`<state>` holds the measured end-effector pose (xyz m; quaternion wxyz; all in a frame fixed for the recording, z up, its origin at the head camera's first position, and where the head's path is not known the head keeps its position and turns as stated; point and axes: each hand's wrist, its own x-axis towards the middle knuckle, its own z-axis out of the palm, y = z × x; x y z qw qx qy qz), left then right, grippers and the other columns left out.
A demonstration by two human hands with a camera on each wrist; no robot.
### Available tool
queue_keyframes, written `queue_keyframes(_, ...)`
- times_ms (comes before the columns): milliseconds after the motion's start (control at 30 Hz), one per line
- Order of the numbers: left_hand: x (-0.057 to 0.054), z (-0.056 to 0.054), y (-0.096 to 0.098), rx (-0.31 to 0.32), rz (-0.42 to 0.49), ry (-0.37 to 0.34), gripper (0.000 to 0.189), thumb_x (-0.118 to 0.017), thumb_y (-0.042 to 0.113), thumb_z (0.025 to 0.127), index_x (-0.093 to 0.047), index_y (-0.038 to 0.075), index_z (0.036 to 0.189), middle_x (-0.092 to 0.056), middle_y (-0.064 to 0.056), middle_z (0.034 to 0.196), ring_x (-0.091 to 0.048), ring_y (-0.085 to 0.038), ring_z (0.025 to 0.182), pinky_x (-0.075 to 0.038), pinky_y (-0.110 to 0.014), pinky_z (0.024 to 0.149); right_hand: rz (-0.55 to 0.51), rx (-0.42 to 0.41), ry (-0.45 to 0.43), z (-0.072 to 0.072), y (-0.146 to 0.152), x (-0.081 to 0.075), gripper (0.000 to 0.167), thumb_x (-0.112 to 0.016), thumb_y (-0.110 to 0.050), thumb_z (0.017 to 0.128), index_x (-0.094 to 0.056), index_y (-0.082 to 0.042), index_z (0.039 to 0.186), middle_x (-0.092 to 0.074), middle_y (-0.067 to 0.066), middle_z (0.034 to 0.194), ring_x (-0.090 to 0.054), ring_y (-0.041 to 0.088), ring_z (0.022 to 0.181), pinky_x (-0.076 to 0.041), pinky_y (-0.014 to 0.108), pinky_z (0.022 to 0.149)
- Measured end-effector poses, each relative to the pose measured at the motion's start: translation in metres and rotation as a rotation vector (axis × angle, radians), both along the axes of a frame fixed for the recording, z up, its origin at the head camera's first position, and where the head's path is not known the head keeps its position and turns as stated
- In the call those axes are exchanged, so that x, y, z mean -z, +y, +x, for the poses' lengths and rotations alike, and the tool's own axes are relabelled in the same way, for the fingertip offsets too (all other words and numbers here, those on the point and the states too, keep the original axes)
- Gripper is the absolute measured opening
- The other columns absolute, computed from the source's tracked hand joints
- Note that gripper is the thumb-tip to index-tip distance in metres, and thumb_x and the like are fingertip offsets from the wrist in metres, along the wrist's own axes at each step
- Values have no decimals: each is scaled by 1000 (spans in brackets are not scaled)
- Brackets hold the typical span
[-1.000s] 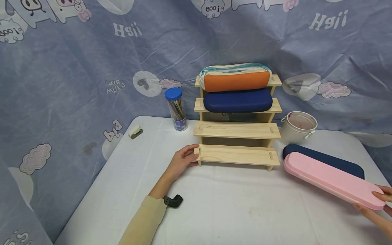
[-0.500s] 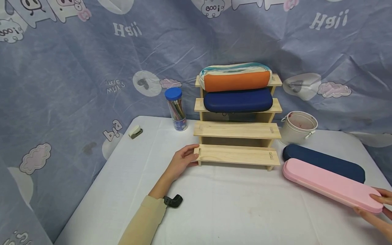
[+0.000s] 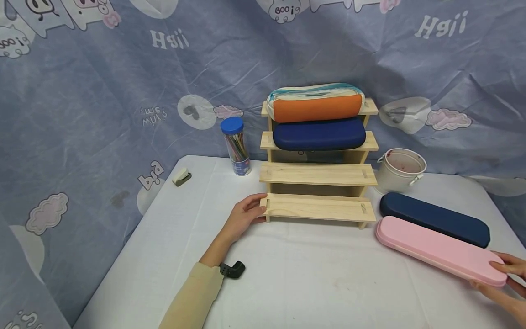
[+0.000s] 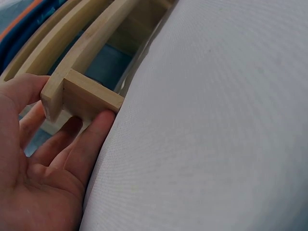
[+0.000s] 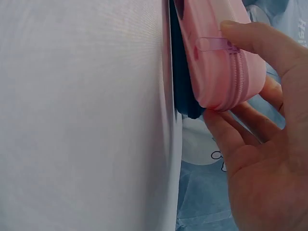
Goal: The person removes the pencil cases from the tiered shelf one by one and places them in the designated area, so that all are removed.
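My left hand [image 3: 246, 212] grips the left end of the lowest step of a wooden tiered rack [image 3: 318, 208]. In the left wrist view, the fingers [image 4: 89, 144] reach under the step's end beside its leg. At the right edge of the head view, my right hand [image 3: 503, 274] holds the right end of a long pink zippered pencil case [image 3: 439, 249]. The right wrist view shows its zipper pull [image 5: 214, 44] under the thumb. Just behind it lies a dark navy case [image 3: 435, 219]. An orange and white pencil case [image 3: 318, 108] and a blue case [image 3: 319, 135] occupy the rack's upper two steps.
A clear jar of pencils with a blue lid [image 3: 236, 146] stands left of the rack. Further left lies a small stapler [image 3: 181, 177]. To the right of the rack is a cream metal bucket [image 3: 400, 171]. A patterned blue curtain [image 3: 123, 91] hangs behind the white table.
My right hand has brought the pink pencil case a little down and left, showing more of the navy case behind it. The left hand stays at the rack.
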<state>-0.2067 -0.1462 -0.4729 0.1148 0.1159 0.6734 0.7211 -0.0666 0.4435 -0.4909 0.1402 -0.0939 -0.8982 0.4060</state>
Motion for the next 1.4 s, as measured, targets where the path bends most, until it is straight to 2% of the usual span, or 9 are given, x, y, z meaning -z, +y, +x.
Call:
queue_keyframes(33, 0, 0, 0, 1, 0, 1, 43, -59, 7, 96, -49, 2, 138, -50, -18, 136, -59, -27, 112, -50, -53, 89, 57, 37, 14, 4, -3, 3, 73, -82, -7, 76, -44, 13, 135, -32, -14, 148, -25, -10, 130, -29, -6, 82)
queue_keyframes(133, 0, 0, 0, 5, 3, 2, 44, -59, 7, 96, -49, 2, 138, -50, -18, 137, -59, -27, 112, -50, -53, 89, 110, 28, -2, 4, 0, 12, 69, -80, -9, 79, -46, 14, 133, -27, -6, 154, -18, -11, 132, -28, -6, 82)
queue_keyframes(433, 0, -1, 0, 0, 10, 8, 44, -60, 7, 95, -49, 2, 138, -51, -18, 136, -59, -28, 112, -51, -52, 88, 123, -24, 61, 2, 18, 37, 48, -80, -3, 77, -60, -2, 120, -31, -33, 134, -24, -17, 126, -31, -6, 78)
queue_keyframes(533, 1, -1, 0, 1, 13, 5, 44, -60, 7, 96, -49, 2, 138, -51, -17, 135, -59, -27, 112, -51, -51, 88, 130, -35, 73, 1, 20, 38, 48, -81, -2, 76, -60, -6, 118, -32, -34, 132, -26, -19, 121, -31, -6, 79)
queue_keyframes(700, 2, -1, -1, 6, 7, -1, 44, -60, 8, 96, -49, 3, 138, -50, -17, 136, -59, -27, 113, -51, -51, 89, 136, -46, 68, 0, 24, 40, 52, -83, -4, 74, -60, -2, 120, -35, -26, 137, -29, -21, 115, -31, -5, 79)
queue_keyframes(933, 2, 0, -1, 3, 2, -9, 43, -60, 8, 96, -50, 4, 137, -49, -17, 137, -58, -27, 114, -50, -52, 89, 153, -32, 31, -1, 29, 45, 52, -84, -9, 75, -59, -1, 119, -35, -28, 134, -29, -22, 116, -34, -6, 75)
queue_keyframes(1100, 1, 0, -1, 7, 3, -5, 43, -60, 8, 96, -50, 4, 138, -49, -18, 137, -58, -27, 113, -51, -51, 89, 162, -27, 8, 1, 27, 46, 54, -83, -12, 76, -57, 4, 121, -35, -19, 142, -26, -20, 120, -33, -6, 75)
queue_keyframes(1167, 2, 0, -1, 10, 7, -4, 43, -59, 8, 96, -50, 4, 138, -49, -18, 137, -58, -28, 113, -51, -51, 89, 168, -31, -3, 1, 27, 45, 56, -83, -15, 77, -56, 4, 123, -35, -7, 148, -24, -21, 121, -32, -6, 76)
queue_keyframes(1400, 3, -1, -1, 7, 16, 3, 43, -60, 7, 96, -50, 3, 138, -50, -18, 136, -59, -28, 113, -51, -50, 88, 179, -70, 41, -3, 35, 46, 51, -82, -10, 77, -56, -2, 120, -36, -24, 136, -26, -21, 119, -30, -6, 81)
